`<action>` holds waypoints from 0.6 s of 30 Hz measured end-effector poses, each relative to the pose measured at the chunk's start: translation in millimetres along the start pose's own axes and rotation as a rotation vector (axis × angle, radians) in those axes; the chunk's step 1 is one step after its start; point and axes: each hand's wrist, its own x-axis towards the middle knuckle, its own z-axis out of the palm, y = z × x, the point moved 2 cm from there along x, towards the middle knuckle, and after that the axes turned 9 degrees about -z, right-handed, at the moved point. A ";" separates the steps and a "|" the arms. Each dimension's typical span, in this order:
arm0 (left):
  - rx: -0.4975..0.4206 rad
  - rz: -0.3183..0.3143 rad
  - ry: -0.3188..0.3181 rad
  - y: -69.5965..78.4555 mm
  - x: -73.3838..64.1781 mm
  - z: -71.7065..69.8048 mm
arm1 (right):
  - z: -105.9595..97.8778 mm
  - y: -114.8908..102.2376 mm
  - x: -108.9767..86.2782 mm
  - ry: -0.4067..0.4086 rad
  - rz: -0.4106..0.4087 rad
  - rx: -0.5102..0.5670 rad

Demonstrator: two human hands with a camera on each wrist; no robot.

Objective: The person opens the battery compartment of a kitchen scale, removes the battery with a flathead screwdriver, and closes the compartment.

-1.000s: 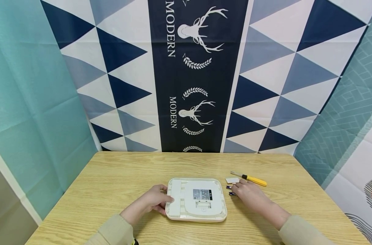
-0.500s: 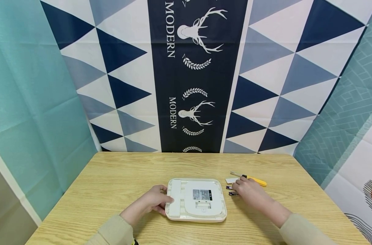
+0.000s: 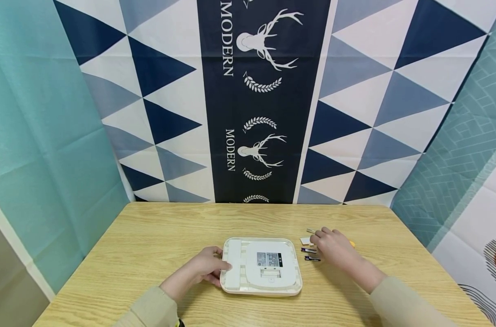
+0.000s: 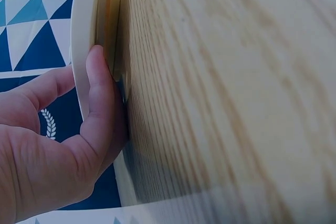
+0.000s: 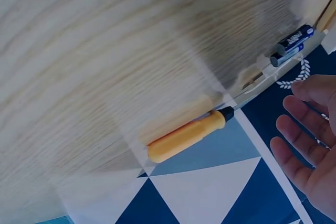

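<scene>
A white rounded-rectangular device lies with its underside up, showing a label and an open battery compartment. My left hand grips its left edge, thumb on top and fingers lower down the side. The left wrist view shows that edge up close between thumb and fingers. To the right of the device lie two small dark-blue batteries. My right hand is over the yellow-handled screwdriver, hiding most of it in the head view. Its fingers are loosely bent and hold nothing in the right wrist view.
A small white flat piece lies behind the batteries, by my right fingertips. The wooden table ends at a patterned cloth backdrop, with a teal curtain on the left.
My right hand has moved away from the batteries, slightly back and to the right, over the screwdriver. More of both batteries now shows. The left hand and the device stay put.
</scene>
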 end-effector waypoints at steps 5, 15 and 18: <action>0.004 -0.001 0.001 0.6 -0.5 -0.5 | 5.5 1.6 1.7 -0.028 0.000 0.013; 0.000 -0.005 0.001 0.5 -0.3 -1.0 | 20.3 4.6 5.6 -0.119 -0.001 0.025; -0.002 -0.004 -0.002 0.5 -0.5 -1.3 | 24.1 5.6 5.6 -0.147 0.001 0.030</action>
